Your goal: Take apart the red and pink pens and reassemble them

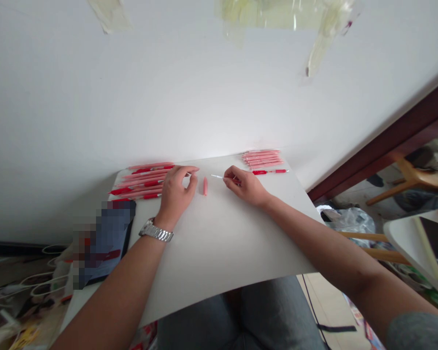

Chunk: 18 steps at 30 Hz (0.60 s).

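Near the middle of the white table (219,243), my right hand (245,184) pinches a thin white pen refill (218,177), whose slim end points left out of the fingertips. My left hand (178,190), with a metal watch (156,231) on the wrist, has thumb and forefinger apart; a small pale bit near them is too small to name. Between the hands lies a short pink pen barrel piece (205,186). Several pink and red pens (142,180) lie under and left of my left hand. Beyond my right hand, a red pen part (273,171) rests on the table.
A stack of pink pen barrels (263,158) lies at the table's back right, near the wall (204,97). A tablet (111,243) sits at the left edge. On the right are a white chair or stand (405,233) and a wooden stool (405,177).
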Available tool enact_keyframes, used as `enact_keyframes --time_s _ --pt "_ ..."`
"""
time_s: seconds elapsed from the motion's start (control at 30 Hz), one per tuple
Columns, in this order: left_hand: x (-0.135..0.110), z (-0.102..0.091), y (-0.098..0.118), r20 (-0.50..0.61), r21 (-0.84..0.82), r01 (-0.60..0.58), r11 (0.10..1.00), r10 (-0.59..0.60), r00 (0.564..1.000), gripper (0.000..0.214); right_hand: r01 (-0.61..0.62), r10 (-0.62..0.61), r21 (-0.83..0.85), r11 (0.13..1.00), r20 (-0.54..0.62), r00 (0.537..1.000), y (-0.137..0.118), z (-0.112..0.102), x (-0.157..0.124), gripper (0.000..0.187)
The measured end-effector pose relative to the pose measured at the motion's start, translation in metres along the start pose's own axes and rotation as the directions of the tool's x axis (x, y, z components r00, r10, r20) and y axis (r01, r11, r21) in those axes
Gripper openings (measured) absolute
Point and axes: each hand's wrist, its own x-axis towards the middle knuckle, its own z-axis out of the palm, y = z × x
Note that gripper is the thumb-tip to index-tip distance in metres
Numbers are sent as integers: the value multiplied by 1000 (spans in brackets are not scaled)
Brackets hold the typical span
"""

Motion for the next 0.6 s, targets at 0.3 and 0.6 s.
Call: enact_keyframes --time_s 0.3,0.6 --pt "-3 0 7 74 -159 -79 984 92 993 20 60 -60 -14 998 1 998 4 2 0 20" --pt "-3 2 8 101 -219 -118 969 142 985 14 101 -101 -1 995 32 994 3 3 0 16"
